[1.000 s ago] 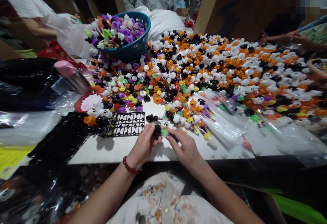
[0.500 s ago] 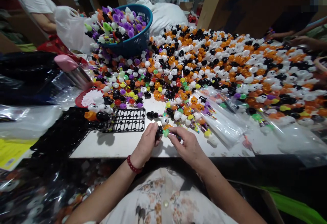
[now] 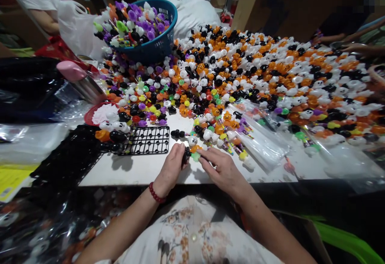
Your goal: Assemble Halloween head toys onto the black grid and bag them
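Note:
Near the table's front edge, my left hand is closed round a black figure. Just to the right, my right hand has its fingers apart, their tips beside a green piece; nothing plain shows in its grip. Beyond the hands lie a white ghost head and a black-topped stick with coloured beads. A black grid rack stands to the left, with white, orange and black figures at its left end.
A huge heap of orange, white and black figures covers the back. A blue basket full of figures, a pink-lidded bottle and a red dish are at left. Clear plastic bags lie right. Other people are at both back sides.
The fingers of my right hand have opened, and the dark stick part that was between them no longer shows there. The view has shifted slightly.

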A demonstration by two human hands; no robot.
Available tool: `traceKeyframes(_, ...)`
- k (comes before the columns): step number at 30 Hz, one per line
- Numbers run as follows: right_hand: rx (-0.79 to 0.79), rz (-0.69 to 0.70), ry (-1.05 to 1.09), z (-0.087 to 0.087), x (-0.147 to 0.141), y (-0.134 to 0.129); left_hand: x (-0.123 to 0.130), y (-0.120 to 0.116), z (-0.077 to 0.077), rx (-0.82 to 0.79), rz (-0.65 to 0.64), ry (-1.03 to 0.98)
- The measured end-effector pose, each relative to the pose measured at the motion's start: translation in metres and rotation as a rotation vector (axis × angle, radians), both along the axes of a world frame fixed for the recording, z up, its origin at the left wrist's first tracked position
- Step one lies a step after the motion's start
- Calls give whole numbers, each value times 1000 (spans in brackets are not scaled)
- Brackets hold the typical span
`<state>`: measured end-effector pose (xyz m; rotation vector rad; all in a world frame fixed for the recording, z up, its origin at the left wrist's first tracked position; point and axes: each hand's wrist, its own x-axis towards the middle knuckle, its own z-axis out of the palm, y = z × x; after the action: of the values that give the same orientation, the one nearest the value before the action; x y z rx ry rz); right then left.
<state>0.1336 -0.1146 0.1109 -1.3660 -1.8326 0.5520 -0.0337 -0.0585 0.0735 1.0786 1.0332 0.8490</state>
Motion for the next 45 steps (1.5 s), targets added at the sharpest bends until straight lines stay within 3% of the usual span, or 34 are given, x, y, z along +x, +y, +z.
traceKeyframes(11, 30, -48, 77, -6, -6, 1, 5, -8, 10, -12, -12, 28)
traceKeyframes(18, -103, -143, 200, -12, -10, 0, 13, -13, 10, -77, 7, -44)
traceKeyframes(24, -136, -110, 281, -19, -27, 1, 15, -23, -2, 30, 128, 208)
traceKeyframes(28, -162, -85, 264, -27, -27, 7, 10, -22, -11, 41, 45, 223)
traceKeyframes(32, -58, -229, 281, -19, 12, 32, -4, 2, -6, 86, -46, 261)
traceKeyframes(35, 188, -456, 30, -5, 44, 58, -23, 36, 1, 270, 77, 544)
traceKeyframes(37, 288, -549, -182, 0, 50, 72, -36, 63, 2, 416, 168, 752)
traceKeyframes(39, 282, -506, -288, 0, 39, 78, -44, 91, -1, 597, 218, 948)
traceKeyframes(41, 248, -360, -309, -7, 16, 76, -46, 115, -6, 696, 201, 1118)
traceKeyframes(45, 238, -138, -313, -22, -28, 61, -44, 151, -12, 682, 152, 1192)
